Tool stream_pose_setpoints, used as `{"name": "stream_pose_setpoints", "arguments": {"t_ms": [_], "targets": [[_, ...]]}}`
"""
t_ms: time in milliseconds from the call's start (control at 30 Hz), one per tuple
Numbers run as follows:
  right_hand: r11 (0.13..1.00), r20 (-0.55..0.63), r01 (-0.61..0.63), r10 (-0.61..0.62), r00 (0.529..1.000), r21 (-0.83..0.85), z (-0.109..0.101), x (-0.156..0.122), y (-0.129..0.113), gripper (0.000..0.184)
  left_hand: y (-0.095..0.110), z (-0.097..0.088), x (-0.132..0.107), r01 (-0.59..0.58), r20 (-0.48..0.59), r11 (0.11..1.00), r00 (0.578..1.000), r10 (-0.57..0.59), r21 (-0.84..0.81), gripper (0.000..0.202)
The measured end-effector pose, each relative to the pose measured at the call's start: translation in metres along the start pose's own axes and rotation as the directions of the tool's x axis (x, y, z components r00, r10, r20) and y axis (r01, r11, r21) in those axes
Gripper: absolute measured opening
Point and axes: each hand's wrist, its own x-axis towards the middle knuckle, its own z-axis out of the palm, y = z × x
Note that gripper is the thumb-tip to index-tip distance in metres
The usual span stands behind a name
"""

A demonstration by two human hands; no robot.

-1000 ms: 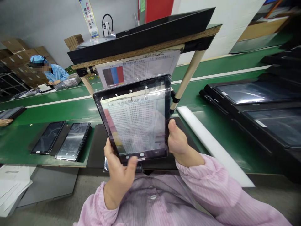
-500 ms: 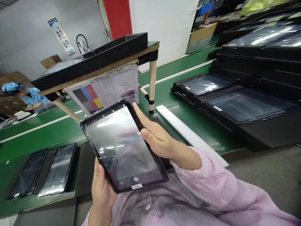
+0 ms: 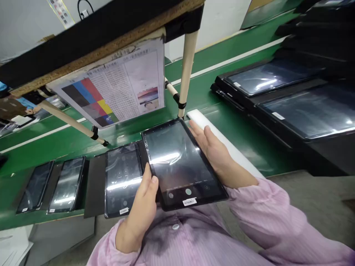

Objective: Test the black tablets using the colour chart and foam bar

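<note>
A black tablet (image 3: pixel 177 162) is held tilted in front of me, with a white label on its lower edge and a camera-like screen showing. My left hand (image 3: pixel 142 207) grips its lower left edge, thumb at the front rim. My right hand (image 3: pixel 215 151) supports its right edge, fingers stretched along the side and thumb raised off the glass. Just left of the held one, a second tablet (image 3: pixel 122 166) lies on a black pad (image 3: pixel 94 184), its lower right part hidden behind my left hand.
Two further tablets lie at left, the nearer one (image 3: pixel 66 184) on the green bench (image 3: pixel 11 188). A pipe-legged stand (image 3: pixel 187 70) carries a printed colour chart (image 3: pixel 111 88). A white foam strip (image 3: pixel 224 140) lies at right beside black trays (image 3: pixel 249 99) holding tablets. Another person's hand shows far left.
The held tablet sits lower and further right in view, and its bright screen image has darkened. The tablet on the black pad now shows. My right thumb has lifted from the tablet's edge.
</note>
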Motion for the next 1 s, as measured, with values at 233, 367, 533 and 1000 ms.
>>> {"name": "stream_pose_setpoints", "arguments": {"t_ms": [233,367,533,1000], "targets": [[0.653,0.162,0.315,-0.285,0.945,-0.689,-0.021,-0.019,0.011,0.060,0.027,-0.045,-0.013,-0.305,0.118,0.701,0.946,0.303,0.645,0.056],[0.144,0.491,0.528,-0.230,0.840,-0.837,-0.006,-0.041,0.002,0.038,0.041,-0.081,-0.011,-0.254,0.088,0.385,0.912,0.400,0.887,0.039],[-0.042,0.531,0.533,-0.179,0.828,-0.845,0.005,-0.043,0.010,0.040,0.034,-0.111,-0.005,-0.108,0.052,0.090,0.874,0.484,0.990,0.032],[-0.023,0.290,0.301,-0.346,0.892,-0.953,-0.019,-0.076,0.006,0.038,0.011,-0.123,0.007,-0.206,0.198,-0.042,0.834,0.515,0.978,0.032]]}}
